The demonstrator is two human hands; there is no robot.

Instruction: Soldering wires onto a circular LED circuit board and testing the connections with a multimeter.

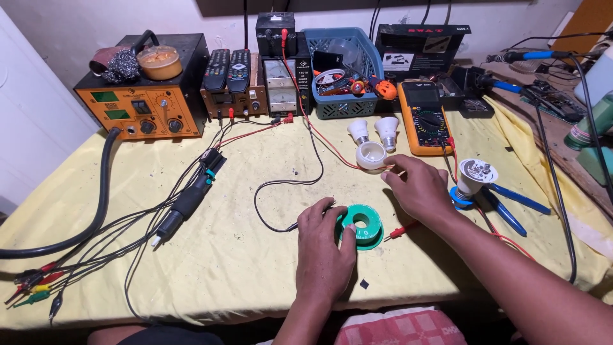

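Observation:
A green solder-wire spool (364, 223) lies flat on the yellow cloth (230, 255) near the front edge. My left hand (325, 249) rests on the cloth with its thumb against the spool's left rim and a black probe lead under its fingers. My right hand (418, 188) hovers just behind the spool, fingers curled, its fingertips close to a white bulb dome (371, 155). A red probe (402, 231) lies on the cloth below the right wrist. Whether the right fingers pinch something thin is unclear.
An orange multimeter (424, 118), two white bulb bases (373, 131), an opened bulb (474, 176) and blue-handled pliers (511, 204) lie right. An orange rework station (143, 96), power supply (281, 80), blue basket (345, 70), black handpiece (191, 198) and clip leads (32, 287) fill the back and left.

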